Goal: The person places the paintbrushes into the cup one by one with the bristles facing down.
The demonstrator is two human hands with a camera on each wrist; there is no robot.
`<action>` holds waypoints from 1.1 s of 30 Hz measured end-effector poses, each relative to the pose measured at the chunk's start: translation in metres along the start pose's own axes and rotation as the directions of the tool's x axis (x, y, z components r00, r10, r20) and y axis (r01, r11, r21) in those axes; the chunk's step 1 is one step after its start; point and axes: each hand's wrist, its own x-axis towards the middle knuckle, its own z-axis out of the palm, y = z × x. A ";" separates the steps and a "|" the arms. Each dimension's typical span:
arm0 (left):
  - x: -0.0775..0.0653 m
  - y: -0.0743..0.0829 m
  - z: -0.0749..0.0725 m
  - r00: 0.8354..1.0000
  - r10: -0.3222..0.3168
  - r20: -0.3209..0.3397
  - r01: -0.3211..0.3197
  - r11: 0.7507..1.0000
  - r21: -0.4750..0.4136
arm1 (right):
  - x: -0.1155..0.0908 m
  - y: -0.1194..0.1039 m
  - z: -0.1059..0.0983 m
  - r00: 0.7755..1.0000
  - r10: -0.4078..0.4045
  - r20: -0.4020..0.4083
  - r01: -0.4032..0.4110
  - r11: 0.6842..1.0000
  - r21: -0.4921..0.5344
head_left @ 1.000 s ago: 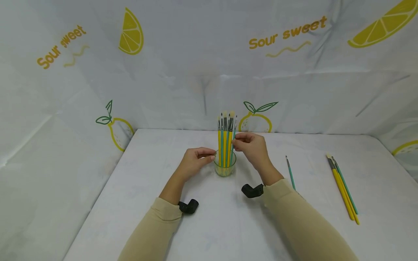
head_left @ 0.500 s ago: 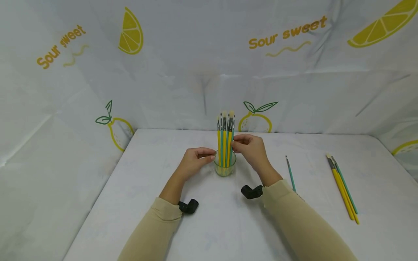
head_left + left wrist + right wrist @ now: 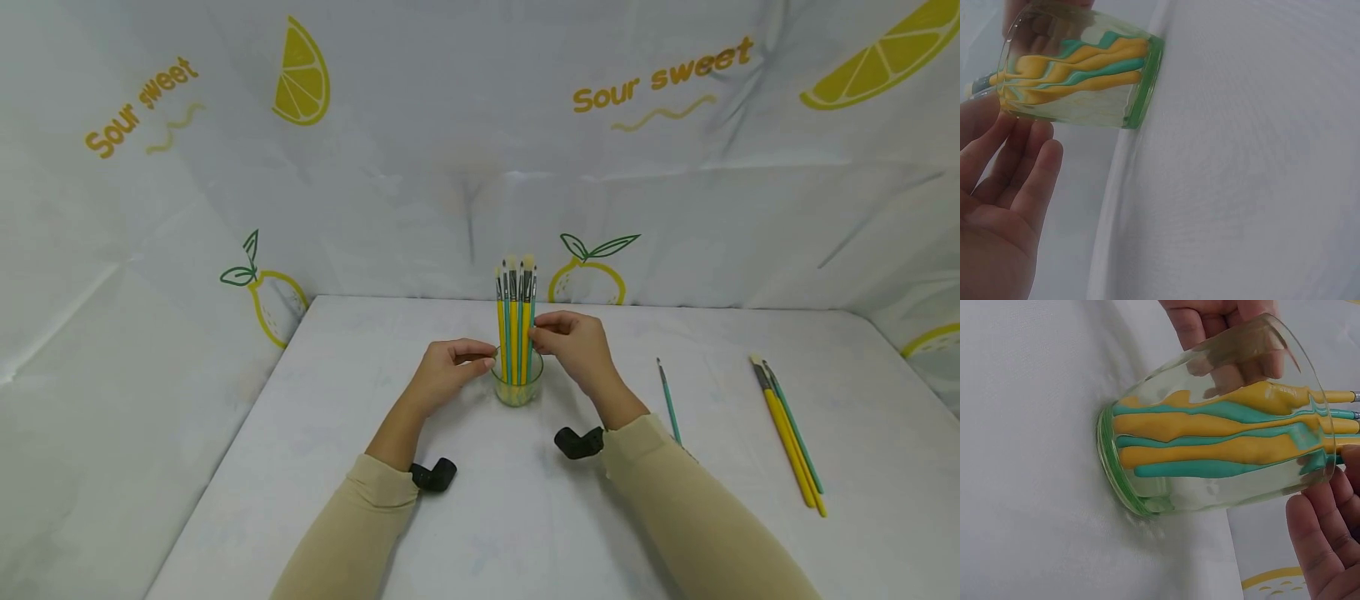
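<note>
Upright in a clear glass cup (image 3: 516, 397) stand several yellow and teal paintbrushes (image 3: 514, 325), bristles up, side by side in a row. The left hand (image 3: 441, 377) pinches the cup's left rim between thumb and fingers. On the other side, the right hand (image 3: 577, 346) pinches the rightmost teal paintbrush (image 3: 532, 315) above the rim. Its handle is inside the cup with the rest. Through the glass wall (image 3: 1210, 497) in the right wrist view, the handle ends reach down near the green-tinted base (image 3: 1141, 94), also seen in the left wrist view.
A loose teal paintbrush (image 3: 669, 404) lies right of the right forearm, its lower end hidden by the sleeve. Farther right, yellow paintbrushes (image 3: 783, 437) and a teal one lie together on the white tabletop (image 3: 487, 517). A lemon-print cloth (image 3: 420, 125) hangs behind.
The right hand has shifted slightly left, and the tops of the paintbrushes in the cup have leaned left with it. The left hand and the cup stay in place.
</note>
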 end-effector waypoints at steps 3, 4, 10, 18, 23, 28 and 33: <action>0.000 0.000 0.000 1.000 -0.006 0.001 0.006 1.000 0.002 | -0.002 0.001 -0.004 1.000 -0.001 0.005 0.001 1.000 -0.024; 0.000 0.000 0.000 1.000 -0.009 0.003 0.009 1.000 0.002 | -0.003 0.001 -0.007 1.000 -0.004 0.008 0.005 0.999 -0.038; 0.000 0.000 0.000 1.000 -0.015 0.011 0.015 1.000 0.007 | -0.006 0.003 -0.032 1.000 0.010 -0.005 -0.011 0.996 -0.093; -0.001 0.001 -0.001 0.999 -0.031 -0.008 0.031 0.999 0.014 | -0.013 -0.002 -0.078 1.000 0.016 -0.027 -0.021 0.979 -0.203; -0.001 0.002 -0.002 0.999 -0.034 -0.012 0.034 0.999 0.015 | -0.023 -0.005 -0.114 0.998 0.038 -0.055 -0.054 0.949 -0.311; -0.001 0.002 -0.001 0.999 -0.042 -0.003 0.042 0.999 0.006 | -0.040 -0.001 -0.158 0.988 0.116 -0.099 -0.147 0.899 -0.414; -0.001 0.003 -0.001 0.999 -0.048 -0.007 0.048 0.999 0.002 | -0.056 0.006 -0.197 0.974 0.192 -0.116 -0.225 0.858 -0.462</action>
